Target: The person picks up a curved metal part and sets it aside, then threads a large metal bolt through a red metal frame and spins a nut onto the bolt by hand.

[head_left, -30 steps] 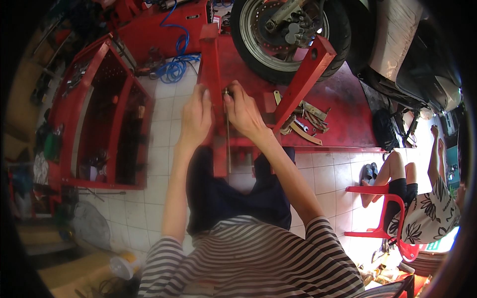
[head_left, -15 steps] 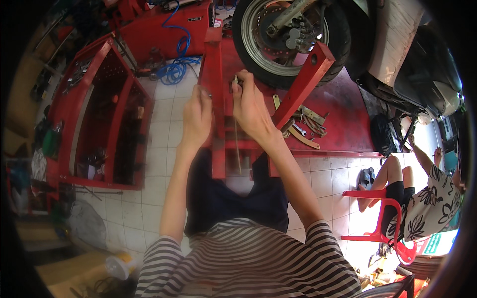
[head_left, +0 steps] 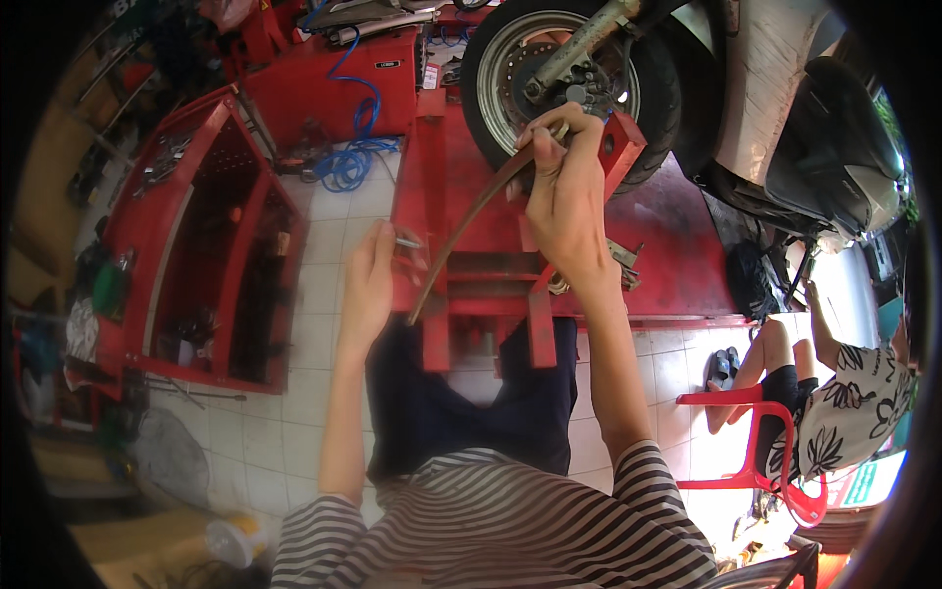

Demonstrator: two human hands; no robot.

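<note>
My right hand [head_left: 569, 201] is raised in front of the motorbike's wheel [head_left: 491, 98], closed on one end of a long, curved, brownish strip [head_left: 469, 216]. The strip bows down to the left, and its free end hangs near the red frame's front post [head_left: 435, 329]. Lower and to the left, my left hand [head_left: 368, 285] pinches a small, silvery, rod-like metal piece [head_left: 405, 242]; its exact kind is too small to tell. Behind my right wrist, several loose metal parts [head_left: 628, 263] lie on the red lift platform [head_left: 677, 231], partly hidden.
An upright red bar [head_left: 620, 147] stands beside my right hand. To the left are an open red tool cabinet [head_left: 211, 245] and a coiled blue hose [head_left: 343, 167] on the tiles. At the right, a person [head_left: 844, 393] sits on a red plastic chair [head_left: 760, 398].
My right hand has moved up and right, swinging the strip from nearly upright to a slant across the frame. My left hand has dropped lower and slightly left, farther from the right.
</note>
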